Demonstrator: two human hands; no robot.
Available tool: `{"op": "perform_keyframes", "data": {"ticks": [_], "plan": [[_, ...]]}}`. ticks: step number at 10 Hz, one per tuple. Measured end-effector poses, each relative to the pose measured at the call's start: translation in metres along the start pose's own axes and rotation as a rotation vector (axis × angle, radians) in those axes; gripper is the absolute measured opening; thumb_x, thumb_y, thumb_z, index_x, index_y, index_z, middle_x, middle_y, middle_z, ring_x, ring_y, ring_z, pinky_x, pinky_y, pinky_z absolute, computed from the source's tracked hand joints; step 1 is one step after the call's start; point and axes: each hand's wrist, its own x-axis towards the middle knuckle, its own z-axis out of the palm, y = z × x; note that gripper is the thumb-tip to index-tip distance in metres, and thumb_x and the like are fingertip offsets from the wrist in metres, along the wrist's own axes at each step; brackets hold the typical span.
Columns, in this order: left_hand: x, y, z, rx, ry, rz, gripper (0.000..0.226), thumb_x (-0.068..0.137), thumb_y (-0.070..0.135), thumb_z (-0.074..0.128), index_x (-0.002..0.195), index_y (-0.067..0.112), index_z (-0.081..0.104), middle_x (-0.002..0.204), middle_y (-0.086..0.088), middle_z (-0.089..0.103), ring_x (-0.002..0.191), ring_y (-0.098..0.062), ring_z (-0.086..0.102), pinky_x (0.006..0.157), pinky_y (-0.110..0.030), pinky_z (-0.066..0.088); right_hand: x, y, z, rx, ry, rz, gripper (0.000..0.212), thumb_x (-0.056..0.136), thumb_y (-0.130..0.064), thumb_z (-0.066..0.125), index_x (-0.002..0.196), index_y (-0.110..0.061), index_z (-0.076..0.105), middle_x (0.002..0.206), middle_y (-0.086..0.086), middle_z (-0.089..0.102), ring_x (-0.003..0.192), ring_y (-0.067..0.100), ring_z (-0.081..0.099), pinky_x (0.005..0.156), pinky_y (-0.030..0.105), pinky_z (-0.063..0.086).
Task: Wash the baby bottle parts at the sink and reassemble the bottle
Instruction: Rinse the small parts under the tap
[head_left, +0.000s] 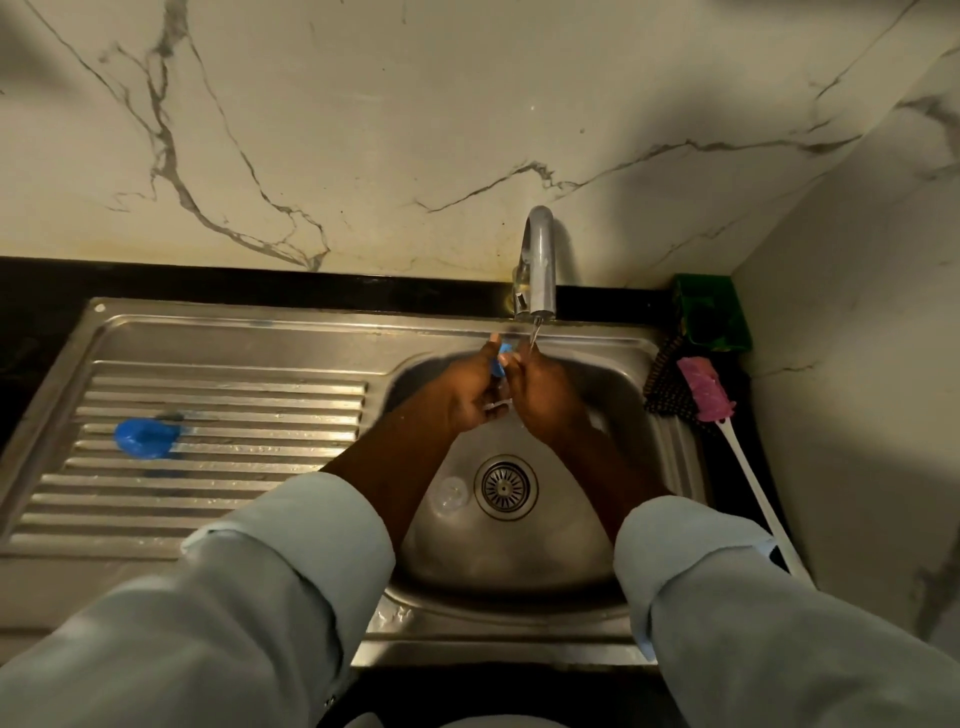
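From the head camera, your left hand and right hand meet over the sink basin, just below the tap and its thin stream of water. Together they hold a small blue bottle part, fingers curled round it; something clear shows between your palms lower down, but you cannot tell what it is. The relation that matters: the blue cap lies on the ribbed drainboard, well apart to your left, long axis running left to right, so your left hand is the nearer one for it. A clear round piece sits in the basin just beside the drain, below both hands.
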Motion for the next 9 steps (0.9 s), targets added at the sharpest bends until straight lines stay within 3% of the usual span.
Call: {"op": "perform_keyframes", "data": {"ticks": [1, 2, 3, 4, 5, 6, 7, 8, 9], "plan": [[0.0, 0.0, -0.002, 0.013, -0.026, 0.074, 0.053, 0.096, 0.057, 0.057, 0.125, 0.014, 0.066, 0.123, -0.01, 0.07, 0.113, -0.027, 0.064, 0.086, -0.036, 0.054, -0.004, -0.001, -0.007, -0.11, 0.117, -0.036, 0.026, 0.109, -0.029, 0.041, 0.121, -0.01, 0.054, 0.09, -0.003, 0.059, 0.077, 0.011, 0.057, 0.064, 0.013, 0.041], [0.001, -0.003, 0.004, 0.067, -0.042, 0.213, 0.044, 0.102, 0.051, 0.049, 0.125, 0.017, 0.066, 0.118, -0.006, 0.072, 0.111, -0.023, 0.067, 0.091, -0.036, 0.054, -0.001, -0.005, -0.004, -0.077, 0.115, 0.06, 0.022, 0.109, -0.031, 0.04, 0.117, -0.018, 0.056, 0.086, -0.013, 0.056, 0.075, 0.001, 0.057, 0.064, 0.01, 0.04], [0.006, -0.009, 0.004, 0.182, -0.051, 0.265, 0.041, 0.104, 0.047, 0.047, 0.131, 0.02, 0.063, 0.12, -0.006, 0.072, 0.11, -0.022, 0.068, 0.09, -0.036, 0.055, 0.009, -0.013, 0.004, 0.294, 0.054, 0.305, 0.027, 0.109, -0.034, 0.039, 0.108, -0.017, 0.06, 0.091, -0.002, 0.06, 0.094, 0.021, 0.066, 0.083, 0.031, 0.051], [0.009, -0.015, -0.005, 0.236, -0.012, 0.256, 0.043, 0.101, 0.051, 0.051, 0.129, 0.022, 0.064, 0.123, -0.005, 0.071, 0.112, -0.022, 0.066, 0.089, -0.038, 0.052, 0.005, -0.021, -0.002, 0.503, -0.065, 0.555, 0.043, 0.106, -0.05, 0.039, 0.085, -0.02, 0.06, 0.073, 0.004, 0.051, 0.07, 0.02, 0.053, 0.068, 0.035, 0.047], [0.012, -0.02, -0.008, 0.243, -0.014, 0.255, 0.043, 0.1, 0.055, 0.052, 0.129, 0.025, 0.063, 0.122, -0.004, 0.07, 0.113, -0.024, 0.066, 0.081, -0.035, 0.051, 0.006, -0.021, -0.004, 0.459, -0.049, 0.603, 0.041, 0.109, -0.044, 0.035, 0.09, -0.015, 0.059, 0.083, 0.009, 0.056, 0.078, 0.023, 0.053, 0.079, 0.036, 0.048], [0.011, -0.02, -0.004, 0.177, 0.019, 0.201, 0.042, 0.1, 0.052, 0.053, 0.13, 0.025, 0.061, 0.123, -0.005, 0.07, 0.114, -0.025, 0.065, 0.084, -0.038, 0.052, 0.007, -0.015, 0.0, -0.046, -0.064, 0.27, 0.035, 0.108, -0.032, 0.035, 0.114, -0.008, 0.06, 0.112, 0.016, 0.066, 0.104, 0.032, 0.063, 0.096, 0.04, 0.05], [0.005, -0.005, -0.002, 0.015, -0.032, 0.096, 0.047, 0.094, 0.054, 0.062, 0.12, 0.015, 0.068, 0.117, -0.003, 0.071, 0.109, -0.023, 0.066, 0.09, -0.041, 0.054, -0.008, -0.01, 0.003, -0.293, 0.015, 0.019, 0.03, 0.103, -0.024, 0.038, 0.12, -0.005, 0.054, 0.105, 0.018, 0.066, 0.094, 0.038, 0.064, 0.082, 0.052, 0.055], [0.006, 0.012, -0.004, -0.026, -0.077, 0.036, 0.049, 0.09, 0.054, 0.068, 0.109, 0.009, 0.068, 0.113, -0.009, 0.07, 0.102, -0.025, 0.061, 0.099, -0.042, 0.052, -0.026, -0.009, 0.01, -0.309, 0.091, -0.077, 0.031, 0.102, -0.023, 0.039, 0.128, -0.009, 0.048, 0.105, 0.015, 0.066, 0.091, 0.034, 0.064, 0.077, 0.05, 0.055], [0.006, 0.014, 0.002, 0.016, -0.03, 0.041, 0.055, 0.09, 0.054, 0.068, 0.121, 0.009, 0.067, 0.113, -0.014, 0.074, 0.099, -0.024, 0.07, 0.083, -0.037, 0.06, -0.028, -0.003, 0.012, 0.048, 0.215, -0.084, 0.027, 0.107, -0.021, 0.043, 0.123, -0.009, 0.061, 0.109, 0.012, 0.07, 0.093, 0.016, 0.065, 0.085, 0.026, 0.055]]}}
